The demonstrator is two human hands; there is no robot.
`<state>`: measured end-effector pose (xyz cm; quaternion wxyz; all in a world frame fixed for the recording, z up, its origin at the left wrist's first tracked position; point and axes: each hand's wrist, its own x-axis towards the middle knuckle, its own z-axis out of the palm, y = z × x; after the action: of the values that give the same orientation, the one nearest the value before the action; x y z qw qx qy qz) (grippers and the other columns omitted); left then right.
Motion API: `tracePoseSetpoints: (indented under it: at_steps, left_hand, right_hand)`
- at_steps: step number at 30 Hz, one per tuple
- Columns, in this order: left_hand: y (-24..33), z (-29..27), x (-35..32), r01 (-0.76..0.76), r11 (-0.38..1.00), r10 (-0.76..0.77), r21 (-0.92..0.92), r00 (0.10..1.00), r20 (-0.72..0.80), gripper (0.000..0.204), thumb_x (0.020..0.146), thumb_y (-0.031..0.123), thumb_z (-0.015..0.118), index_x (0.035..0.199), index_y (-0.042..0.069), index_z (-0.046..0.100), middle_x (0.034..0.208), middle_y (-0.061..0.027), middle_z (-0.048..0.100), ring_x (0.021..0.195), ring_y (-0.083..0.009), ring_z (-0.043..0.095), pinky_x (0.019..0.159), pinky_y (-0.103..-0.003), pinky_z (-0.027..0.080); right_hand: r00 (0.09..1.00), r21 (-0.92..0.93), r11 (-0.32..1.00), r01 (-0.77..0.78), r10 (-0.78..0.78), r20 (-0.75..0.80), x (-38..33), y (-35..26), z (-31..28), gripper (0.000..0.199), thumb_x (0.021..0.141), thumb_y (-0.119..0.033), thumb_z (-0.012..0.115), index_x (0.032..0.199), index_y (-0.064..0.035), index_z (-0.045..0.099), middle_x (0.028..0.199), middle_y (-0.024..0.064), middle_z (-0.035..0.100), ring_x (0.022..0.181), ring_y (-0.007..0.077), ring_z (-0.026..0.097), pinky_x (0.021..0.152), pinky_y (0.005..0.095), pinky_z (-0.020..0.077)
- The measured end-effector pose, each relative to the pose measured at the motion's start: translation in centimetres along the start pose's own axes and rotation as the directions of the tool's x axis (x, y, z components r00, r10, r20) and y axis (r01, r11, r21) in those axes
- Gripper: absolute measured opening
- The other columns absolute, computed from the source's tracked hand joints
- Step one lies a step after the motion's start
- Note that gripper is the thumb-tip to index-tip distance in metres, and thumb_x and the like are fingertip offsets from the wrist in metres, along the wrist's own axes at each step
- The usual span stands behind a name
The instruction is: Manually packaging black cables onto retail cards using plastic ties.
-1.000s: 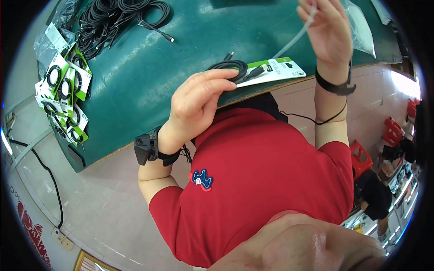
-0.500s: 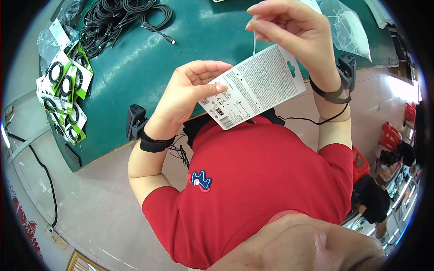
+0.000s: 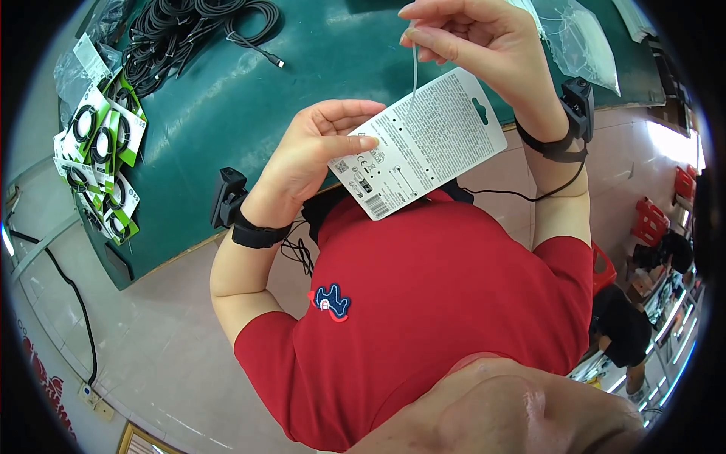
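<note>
1. The view looks down from a person's head onto their own two hands, held up over the near edge of a dark green work surface (image 3: 249,113).
2. The left hand (image 3: 314,155) grasps a white rectangular backing card with small grey print and a hanging slot (image 3: 420,140). The thumb and forefinger pinch the card's left edge.
3. The card is tilted, its slotted end pointing up and to the right. It sits between the two hands, above the person's red short-sleeved shirt (image 3: 446,303).
4. The right hand (image 3: 473,41) is raised above the card. Its fingertips are pinched on the top of a thin clear plastic strip (image 3: 414,72).
5. The strip hangs straight down from the right hand and meets the face of the card.
6. Each wrist carries a black band with a small black box on it. A thin black wire runs from the right wrist toward the chest.
7. On the surface, far left, lies a stack of green and white packaged cables (image 3: 102,163).
8. Above that stack sits a loose heap of black cables (image 3: 189,23), well apart from the hands.
9. At the upper right, clear plastic bags (image 3: 578,41) lie on the surface, just beyond the right hand.
</note>
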<state>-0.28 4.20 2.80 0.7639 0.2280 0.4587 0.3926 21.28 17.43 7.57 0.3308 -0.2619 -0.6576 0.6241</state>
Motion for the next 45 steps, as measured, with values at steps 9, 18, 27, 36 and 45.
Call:
tracePoseSetpoints:
  at_steps: [9, 18, 27, 36, 45]
  left_hand:
    - [0.1, 0.3, 0.0, -0.014, 1.000, 0.014, -0.020, 1.000, 0.000, 0.044, 0.083, -0.008, 0.072, 0.127, -0.004, 0.064, 0.120, -0.0165, 0.071, 0.106, -0.0197, 0.071, 0.094, -0.032, 0.057]
    - [0.0, 0.2, -0.2, -0.009, 1.000, 0.009, -0.013, 1.000, -0.006, 0.045, 0.084, -0.008, 0.071, 0.128, -0.003, 0.065, 0.120, -0.0160, 0.071, 0.105, -0.0193, 0.070, 0.095, -0.032, 0.056]
    - [-0.4, -0.1, -0.1, -0.010, 1.000, 0.010, -0.008, 1.000, 0.014, 0.042, 0.085, -0.007, 0.070, 0.127, -0.003, 0.066, 0.117, -0.0145, 0.072, 0.103, -0.0182, 0.071, 0.092, -0.030, 0.057]
    - [-0.1, -0.1, 0.0, 0.005, 1.000, -0.005, 0.005, 0.998, 0.063, 0.039, 0.085, -0.007, 0.068, 0.124, -0.004, 0.067, 0.113, -0.0128, 0.073, 0.100, -0.0171, 0.072, 0.090, -0.030, 0.057]
    - [0.1, 0.3, 0.1, 0.001, 0.999, -0.003, 0.040, 0.998, 0.058, 0.038, 0.084, -0.007, 0.067, 0.123, -0.005, 0.067, 0.110, -0.0137, 0.073, 0.098, -0.0169, 0.072, 0.089, -0.030, 0.057]
  right_hand:
    - [0.752, 0.222, 0.760, 0.611, -0.644, 0.138, 2.8, 5.1, -0.4, 0.019, 0.091, 0.003, 0.072, 0.110, 0.0028, 0.071, 0.093, 0.0081, 0.074, 0.081, 0.0110, 0.070, 0.072, 0.0225, 0.0564]
    - [0.983, -0.322, 0.939, 0.120, -0.069, 0.168, -0.1, 0.2, 0.3, 0.020, 0.094, -0.004, 0.070, 0.113, 0.0023, 0.070, 0.098, 0.0080, 0.073, 0.088, 0.0109, 0.069, 0.076, 0.0236, 0.0552]
    - [0.932, -0.370, 0.868, 0.331, -0.241, 0.269, -1.9, 2.8, 1.7, 0.008, 0.085, -0.002, 0.076, 0.091, -0.0029, 0.070, 0.085, 0.0050, 0.071, 0.078, 0.0152, 0.067, 0.068, 0.0273, 0.0530]
    - [0.902, -0.495, 0.759, 0.423, -0.300, 0.310, -2.8, 2.8, 1.3, 0.014, 0.078, 0.000, 0.078, 0.087, -0.0051, 0.070, 0.085, 0.0054, 0.069, 0.082, 0.0217, 0.066, 0.074, 0.0334, 0.0519]
    - [0.914, -0.503, 0.777, 0.379, -0.229, 0.335, -2.7, 2.7, 1.1, 0.014, 0.078, -0.002, 0.079, 0.086, -0.0048, 0.068, 0.086, 0.0049, 0.069, 0.083, 0.0229, 0.066, 0.074, 0.0348, 0.0517]
